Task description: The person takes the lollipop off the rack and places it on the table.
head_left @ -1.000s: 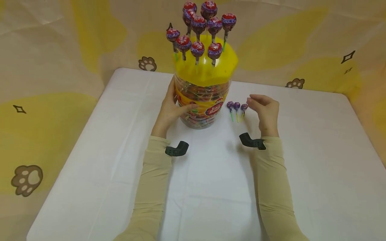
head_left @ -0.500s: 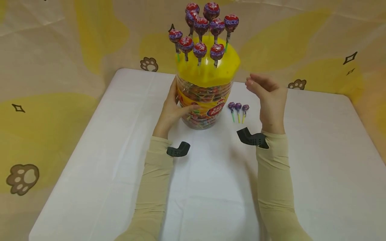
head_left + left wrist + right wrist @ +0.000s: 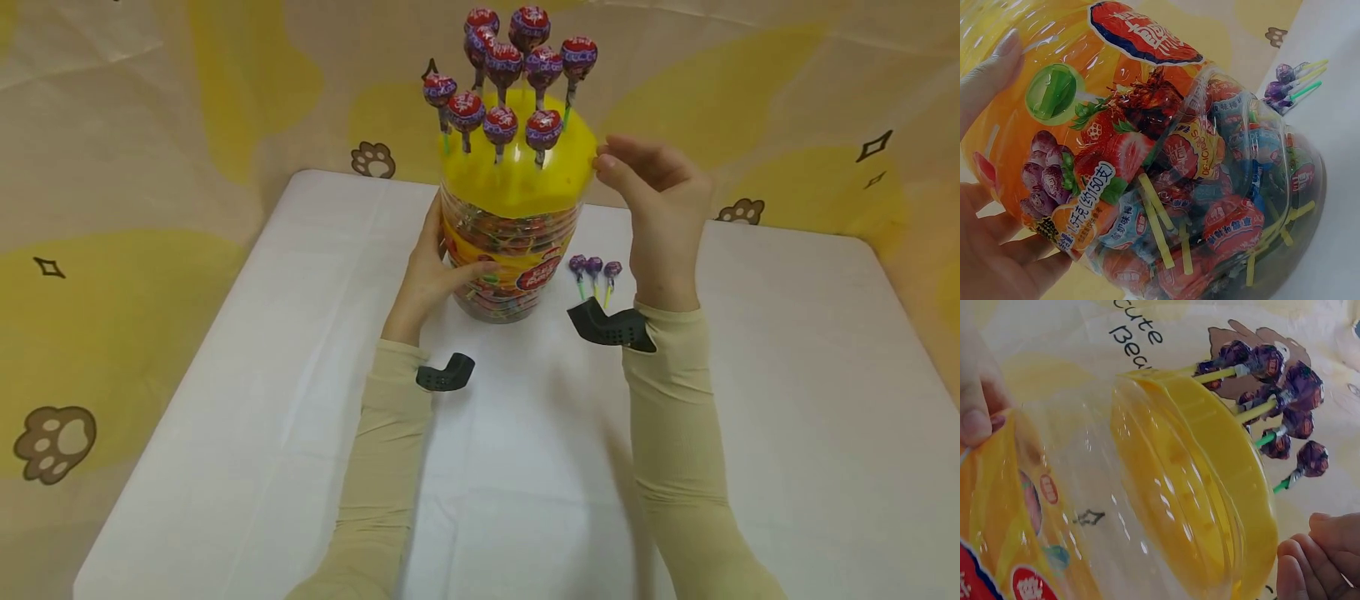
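Note:
A clear plastic candy jar (image 3: 502,250) with a yellow lid (image 3: 517,179) stands toward the back of the table, filled with wrapped lollipops. Several red and purple lollipops (image 3: 501,125) stick upright out of the lid. My left hand (image 3: 431,279) grips the jar's left side, thumb across the front label; the left wrist view shows its fingers (image 3: 1035,262) spread under the fruit-printed wrapper. At the lid's right edge is my right hand (image 3: 663,208), fingers loosely bent, fingertips right at the rim in the right wrist view, with nothing visible between them.
Three purple lollipops (image 3: 595,267) with green and yellow sticks lie on the white table (image 3: 787,375), right of the jar. Behind the table hangs a yellow patterned cloth (image 3: 712,75). Black camera mounts (image 3: 611,325) sit on both wrists.
My right hand has risen from beside the three loose lollipops, then moved left to the lid's edge. My left hand still holds the jar, which stays put.

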Demonstrator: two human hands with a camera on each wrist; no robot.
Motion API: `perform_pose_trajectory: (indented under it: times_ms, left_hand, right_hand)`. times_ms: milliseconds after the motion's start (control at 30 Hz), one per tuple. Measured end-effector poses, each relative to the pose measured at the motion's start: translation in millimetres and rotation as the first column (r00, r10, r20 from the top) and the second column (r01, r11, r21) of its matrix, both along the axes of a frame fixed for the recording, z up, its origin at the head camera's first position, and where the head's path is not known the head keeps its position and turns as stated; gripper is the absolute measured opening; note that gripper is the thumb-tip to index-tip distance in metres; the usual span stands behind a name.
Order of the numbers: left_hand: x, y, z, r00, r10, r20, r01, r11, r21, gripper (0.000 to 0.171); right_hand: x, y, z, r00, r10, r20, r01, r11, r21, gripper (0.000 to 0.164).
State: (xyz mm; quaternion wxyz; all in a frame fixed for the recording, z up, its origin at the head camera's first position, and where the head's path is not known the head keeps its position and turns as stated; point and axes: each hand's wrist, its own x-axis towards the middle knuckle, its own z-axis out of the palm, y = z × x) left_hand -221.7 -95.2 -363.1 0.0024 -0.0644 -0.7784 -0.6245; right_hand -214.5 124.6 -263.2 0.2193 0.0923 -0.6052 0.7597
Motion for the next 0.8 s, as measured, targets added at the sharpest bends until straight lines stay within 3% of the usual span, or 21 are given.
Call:
perform_pose_trajectory:
  times_ms: [800]
  left_hand:
    - [0.1, 0.6, -0.5, 1.000, 0.004, 0.006, -0.004, 1.000, 0.005, 0.102]
  right_hand:
    - [-20.1, -29.7, 22.9, 0.998, -0.066, -0.017, 0.067, 0.995, 0.067, 0.017]
